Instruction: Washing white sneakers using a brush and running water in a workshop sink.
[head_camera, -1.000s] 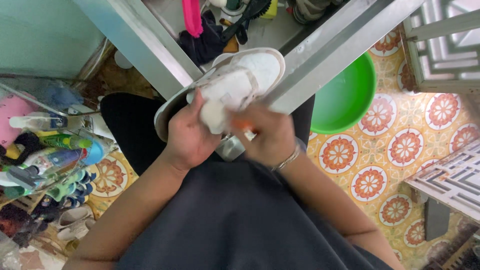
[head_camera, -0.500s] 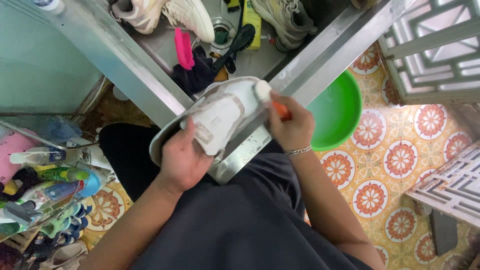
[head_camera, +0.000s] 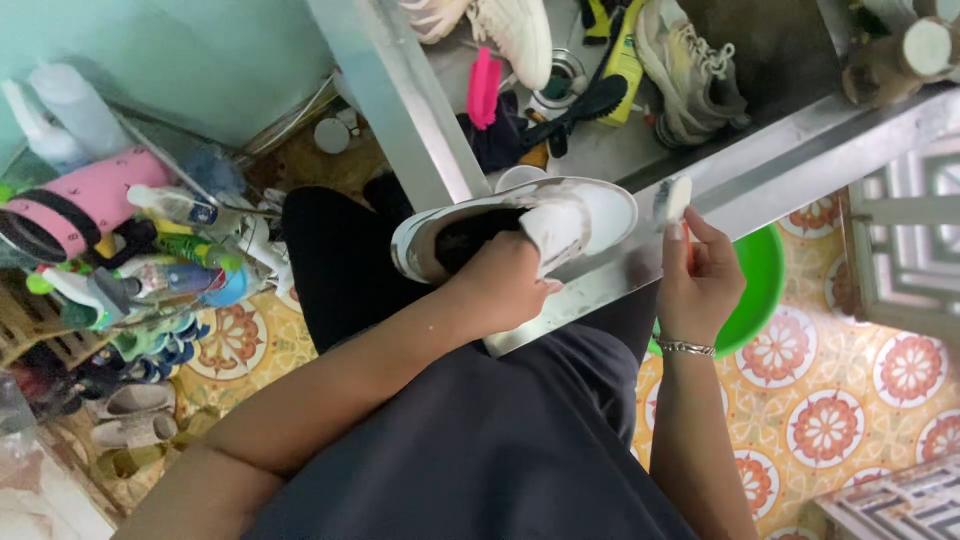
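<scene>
The left hand (head_camera: 505, 285) is pushed inside a white shoe (head_camera: 590, 215), fingers hidden, so it carries the shoe from within, tilted over the edge of a metal sink (head_camera: 790, 160). The right hand (head_camera: 700, 275) is closed around a small brush (head_camera: 672, 198), held upright just beside the shoe's toe and apart from it. So the shoe sits on the left hand and a little to the left of the brush.

The shoe looks wet, though the blur makes that hard to tell; if so, it could slip off the hand and drop into the sink or onto the dark lap. A hard stroke might also flick dirty water onto the tiled floor (head_camera: 830, 420).

Below the right wrist is a green basin (head_camera: 765, 280). In the sink lie other shoes (head_camera: 690, 70) and a pink brush (head_camera: 484, 88). Bottles (head_camera: 170, 205) crowd a rack to the left.
</scene>
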